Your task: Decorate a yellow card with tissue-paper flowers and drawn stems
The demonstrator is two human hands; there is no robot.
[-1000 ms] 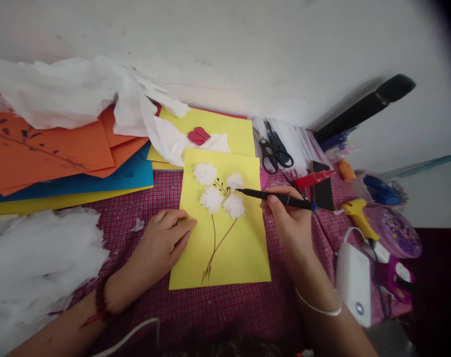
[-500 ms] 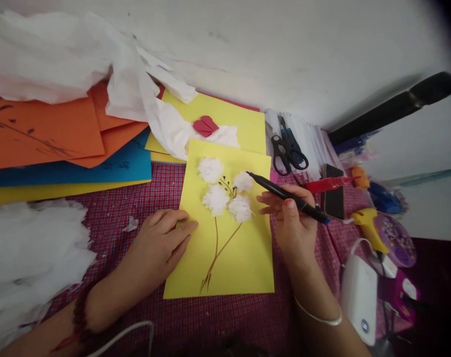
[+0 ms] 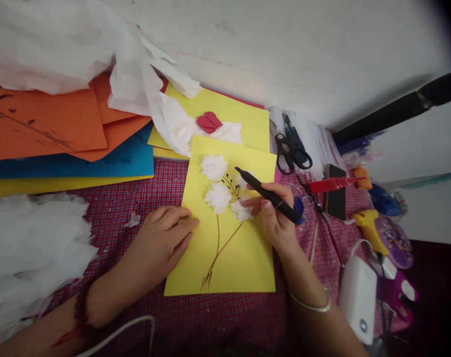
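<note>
A yellow sheet of paper (image 3: 244, 263) lies before me, with brown drawn stems and several white tissue flowers (image 3: 217, 197) on its upper half. Between the flowers runs a small drawn sprig (image 3: 230, 182) with dark buds. My left hand (image 3: 171, 233) rests flat, its fingertips on the sheet's left edge and nothing in its grasp. My right hand (image 3: 275, 210) grips a black marker pen (image 3: 272, 198) over the right side of the sheet. The pen's blue tip points up and left, above the sprig. My right fingers partly hide the right-hand flowers.
Orange sheets (image 3: 50, 121), a blue sheet (image 3: 132, 153) and white tissue (image 3: 132, 79) lie at the back left. A red paper heart (image 3: 209, 122) sits behind. Scissors (image 3: 290, 153), a phone (image 3: 335, 198), a yellow glue gun (image 3: 370, 228) and a white device (image 3: 357, 297) stand at right.
My right hand has moved left with the marker pen, bringing its tip nearer the sprig and the fingers over the right-hand flowers. The view has shifted slightly. My left hand stays in place.
</note>
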